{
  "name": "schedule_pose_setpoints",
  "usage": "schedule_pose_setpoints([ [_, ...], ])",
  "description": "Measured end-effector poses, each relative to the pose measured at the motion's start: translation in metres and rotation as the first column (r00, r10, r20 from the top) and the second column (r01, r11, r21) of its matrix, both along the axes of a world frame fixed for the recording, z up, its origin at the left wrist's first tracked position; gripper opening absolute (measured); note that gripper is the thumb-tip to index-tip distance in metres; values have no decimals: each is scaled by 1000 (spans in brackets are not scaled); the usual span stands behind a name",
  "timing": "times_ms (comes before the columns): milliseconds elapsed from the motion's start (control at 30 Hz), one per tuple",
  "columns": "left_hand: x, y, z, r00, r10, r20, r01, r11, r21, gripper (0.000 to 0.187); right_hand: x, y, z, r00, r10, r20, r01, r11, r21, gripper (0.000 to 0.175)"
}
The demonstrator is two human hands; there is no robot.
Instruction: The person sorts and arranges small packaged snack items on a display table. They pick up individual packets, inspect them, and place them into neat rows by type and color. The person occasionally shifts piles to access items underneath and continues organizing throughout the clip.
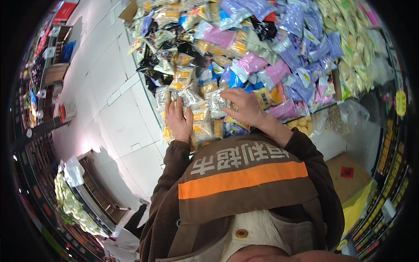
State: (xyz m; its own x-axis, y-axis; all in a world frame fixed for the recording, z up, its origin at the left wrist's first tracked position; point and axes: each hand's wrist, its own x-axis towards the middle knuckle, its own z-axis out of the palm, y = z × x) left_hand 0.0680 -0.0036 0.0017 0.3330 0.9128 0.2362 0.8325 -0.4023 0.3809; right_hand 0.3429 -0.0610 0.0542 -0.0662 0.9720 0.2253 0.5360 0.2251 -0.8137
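Note:
My left hand [178, 119] lies over clear plastic food packets with orange print, its fingers spread a little and its thumb apart. Under and beside it are a clear packet [201, 122] and another clear packet [162, 98]. My right hand [247, 108] reaches in from the right, fingers bent at the edge of a clear packet with dark print [215, 102]. Whether its fingertips grip that packet is unclear. A yellow packet [263, 97] and a pink packet [284, 109] lie beside my right hand.
A heaped display holds purple packets [291, 19], pale green packets [355, 65] and black packets [154, 73]. Its glass edge [145, 86] runs along the left, by the tiled floor [113, 85]. A cardboard sheet [347, 177] is at right. Another person's leg [136, 219] shows lower left.

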Motion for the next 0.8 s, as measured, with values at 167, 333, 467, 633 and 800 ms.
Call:
schedule_pose_setpoints([
  [167,3,-5,-4,990,95,104,-100,994,51,47,-7,86,0,991,129,-23,-124,982,139,32],
  [333,2,-5,0,981,128,146,-145,984,108,47,-27,154,-52,752,386,535,-279,921,-272,40],
  [467,2,-6,0,979,133,157,-147,986,81,45,-28,173,-98,649,431,626,-227,896,-382,33],
  [633,2,-11,-2,966,172,195,-198,973,121,41,-23,177,-120,616,451,646,-243,889,-389,40],
  [800,1,-11,-5,967,162,196,-187,975,117,41,-23,178,-102,594,447,669,-211,889,-407,29],
])
